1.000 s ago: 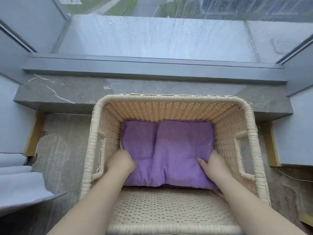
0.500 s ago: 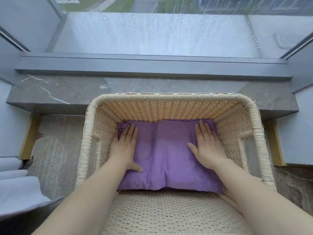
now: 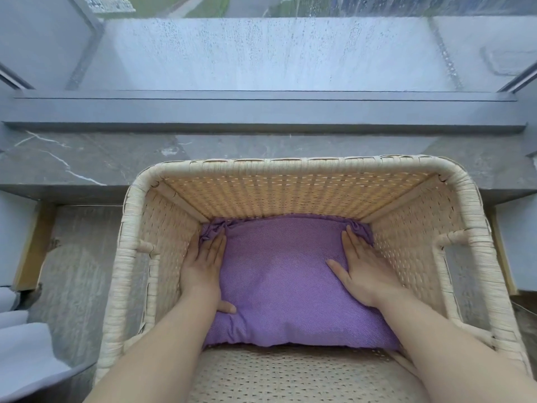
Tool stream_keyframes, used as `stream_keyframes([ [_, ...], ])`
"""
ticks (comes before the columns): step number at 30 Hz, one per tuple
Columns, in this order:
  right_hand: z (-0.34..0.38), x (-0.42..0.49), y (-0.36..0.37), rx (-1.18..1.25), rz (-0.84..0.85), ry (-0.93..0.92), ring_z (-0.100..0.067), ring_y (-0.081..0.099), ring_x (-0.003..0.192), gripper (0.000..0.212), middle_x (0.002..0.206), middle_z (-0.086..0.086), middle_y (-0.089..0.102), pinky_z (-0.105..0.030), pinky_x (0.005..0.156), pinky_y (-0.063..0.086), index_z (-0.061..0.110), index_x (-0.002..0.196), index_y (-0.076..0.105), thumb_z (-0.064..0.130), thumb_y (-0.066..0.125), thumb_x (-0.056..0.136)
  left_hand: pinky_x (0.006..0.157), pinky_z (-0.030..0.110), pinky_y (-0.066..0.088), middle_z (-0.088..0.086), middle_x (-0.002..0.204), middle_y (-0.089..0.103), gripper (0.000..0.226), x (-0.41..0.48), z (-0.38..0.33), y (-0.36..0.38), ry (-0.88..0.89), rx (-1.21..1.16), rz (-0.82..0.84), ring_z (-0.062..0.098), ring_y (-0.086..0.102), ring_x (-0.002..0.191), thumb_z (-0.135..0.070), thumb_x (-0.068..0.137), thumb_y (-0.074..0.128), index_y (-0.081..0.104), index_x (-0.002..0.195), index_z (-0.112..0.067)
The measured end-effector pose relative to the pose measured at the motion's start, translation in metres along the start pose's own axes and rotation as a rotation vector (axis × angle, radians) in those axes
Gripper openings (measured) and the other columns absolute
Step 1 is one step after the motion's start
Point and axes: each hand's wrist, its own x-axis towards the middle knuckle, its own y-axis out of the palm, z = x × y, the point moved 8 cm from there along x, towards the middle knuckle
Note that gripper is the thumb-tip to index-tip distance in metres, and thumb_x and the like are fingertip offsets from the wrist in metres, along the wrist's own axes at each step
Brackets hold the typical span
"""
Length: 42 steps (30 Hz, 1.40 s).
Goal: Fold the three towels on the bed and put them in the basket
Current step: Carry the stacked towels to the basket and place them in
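Pressure ought to be even, I judge; left hand [image 3: 203, 269] and right hand [image 3: 360, 271] lie flat, fingers straight, gripping nothing, on the folded purple towel [image 3: 279, 286] against the far wall of the basket [image 3: 290, 164]; flatten its bunched far corners without dragging the fold open.

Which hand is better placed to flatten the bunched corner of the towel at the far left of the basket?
Probably the left hand: its fingertips touch that bunched corner of the towel, while the right hand lies flat on the opposite side of the basket.
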Motion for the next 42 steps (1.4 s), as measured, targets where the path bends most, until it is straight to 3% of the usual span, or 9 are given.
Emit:
stream_keyframes([
  [4, 0.015, -0.021, -0.024, 0.004, -0.264, -0.006, -0.024, 0.023, 0.141, 0.067, 0.157, -0.009, 0.020, -0.034, 0.116, 0.019, 0.008, 0.148, 0.021, 0.048, 0.034, 0.096, 0.113, 0.044, -0.016, 0.007, 0.159, -0.015, 0.142, -0.008, -0.003, -0.009, 0.039, -0.276, -0.123, 0.018, -0.004, 0.147, -0.082, 0.054, 0.059, -0.016, 0.148, -0.007],
  [7, 0.017, -0.036, -0.033, 0.064, -0.411, 0.093, -0.030, 0.022, 0.141, 0.067, 0.155, -0.014, 0.021, -0.039, 0.114, 0.020, 0.002, 0.146, 0.024, 0.041, 0.043, 0.095, 0.113, 0.038, -0.018, 0.009, 0.160, -0.009, 0.115, -0.016, -0.003, -0.017, -0.013, -0.438, -0.247, 0.020, -0.005, 0.147, -0.076, 0.069, 0.035, -0.009, 0.150, -0.006],
  [10, 0.007, -0.030, -0.024, 0.067, -0.323, 0.161, -0.027, 0.008, 0.145, 0.077, 0.159, -0.013, 0.000, -0.037, 0.117, 0.015, 0.004, 0.150, 0.004, 0.053, 0.027, 0.095, 0.117, 0.036, -0.011, 0.011, 0.159, -0.013, 0.112, -0.012, 0.001, -0.008, -0.093, -0.483, -0.227, 0.022, -0.002, 0.148, -0.082, 0.069, 0.006, -0.013, 0.148, -0.006],
  [16, 0.002, -0.018, -0.012, -0.028, -0.176, 0.144, -0.023, -0.005, 0.147, 0.085, 0.158, -0.009, -0.017, -0.035, 0.117, 0.007, 0.010, 0.149, -0.012, 0.067, 0.009, 0.089, 0.114, 0.040, -0.016, 0.006, 0.159, -0.018, 0.130, 0.006, -0.004, 0.003, -0.060, -0.368, -0.082, 0.019, -0.007, 0.147, -0.096, 0.059, 0.018, -0.019, 0.147, -0.007],
  [19, 0.013, -0.024, -0.022, -0.076, -0.162, -0.020, -0.019, -0.019, 0.144, 0.091, 0.153, -0.003, -0.030, -0.034, 0.116, -0.006, 0.018, 0.146, -0.020, 0.077, 0.006, 0.081, 0.115, 0.043, -0.014, 0.006, 0.158, -0.020, 0.132, -0.007, -0.003, -0.008, -0.002, -0.410, -0.202, 0.022, -0.007, 0.147, -0.097, 0.052, 0.017, -0.016, 0.149, -0.014],
  [22, 0.038, -0.042, -0.012, -0.245, 0.015, -0.317, -0.022, -0.032, 0.139, 0.102, 0.145, 0.002, -0.040, -0.039, 0.113, -0.015, 0.037, 0.137, -0.032, 0.091, 0.015, 0.064, 0.110, 0.050, -0.022, -0.002, 0.144, -0.046, 0.129, -0.024, -0.028, -0.014, 0.264, -0.405, -0.214, 0.027, -0.025, 0.143, -0.100, 0.044, 0.026, -0.034, 0.139, -0.037],
  [26, 0.034, -0.058, 0.002, -0.398, 0.174, -0.415, -0.027, -0.034, 0.136, 0.110, 0.143, 0.002, -0.044, -0.047, 0.114, -0.010, 0.050, 0.127, -0.041, 0.089, 0.039, 0.062, 0.108, 0.065, -0.012, -0.006, 0.136, -0.055, 0.133, -0.025, -0.042, -0.001, 0.463, -0.339, -0.058, 0.032, -0.035, 0.136, -0.089, 0.045, 0.057, -0.041, 0.127, -0.052],
  [34, 0.017, -0.049, 0.030, -0.584, 0.234, -0.308, -0.035, -0.030, 0.139, 0.124, 0.139, -0.003, -0.049, -0.049, 0.117, -0.003, 0.040, 0.123, -0.048, 0.085, 0.049, 0.061, 0.114, 0.053, -0.008, 0.017, 0.137, -0.050, 0.148, -0.018, -0.037, 0.018, 0.273, -0.063, -0.023, 0.046, -0.023, 0.139, -0.083, 0.045, 0.067, -0.051, 0.123, -0.039],
  [42, 0.016, -0.047, 0.031, -0.605, 0.269, -0.286, -0.035, -0.031, 0.138, 0.126, 0.139, -0.002, -0.049, -0.049, 0.116, -0.005, 0.038, 0.126, -0.045, 0.085, 0.051, 0.060, 0.116, 0.050, -0.009, 0.025, 0.144, -0.041, 0.138, -0.030, -0.031, 0.027, 0.204, 0.023, 0.030, 0.042, -0.024, 0.140, -0.093, 0.053, 0.046, -0.048, 0.130, -0.027],
])
